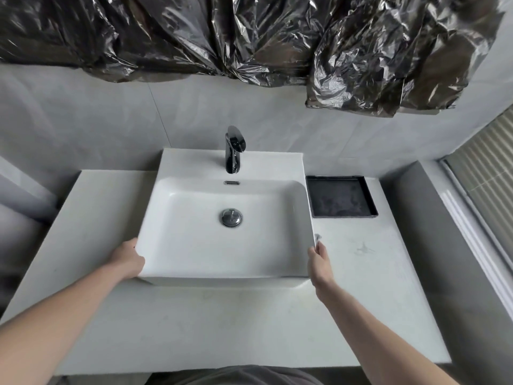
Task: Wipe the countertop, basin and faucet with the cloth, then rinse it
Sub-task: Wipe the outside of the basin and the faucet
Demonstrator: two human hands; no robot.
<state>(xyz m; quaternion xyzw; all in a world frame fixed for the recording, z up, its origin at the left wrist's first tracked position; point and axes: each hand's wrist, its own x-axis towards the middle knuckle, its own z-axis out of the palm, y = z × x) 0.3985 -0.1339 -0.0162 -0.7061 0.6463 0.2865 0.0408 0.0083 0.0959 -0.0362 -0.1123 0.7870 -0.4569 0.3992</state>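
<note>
A white rectangular basin (pixel 194 245) sits on a pale countertop (pixel 222 323), with a black faucet (pixel 233 151) at its back rim and a chrome drain plug (pixel 231 217) in its floor. My left hand (pixel 126 259) is pressed against the basin's front-left corner, and the rim hides its fingers. My right hand (pixel 319 262) is at the basin's right outer wall, pinching a small pale cloth (pixel 317 237). Only a bit of the cloth shows above the fingers, and it touches the wall. No water is running.
A black square tray (pixel 370 201) lies on the countertop right of the basin, behind my right hand. Crumpled black plastic sheeting (pixel 249 37) hangs on the grey tiled wall above. A grey ledge and a window frame (pixel 472 218) run along the right.
</note>
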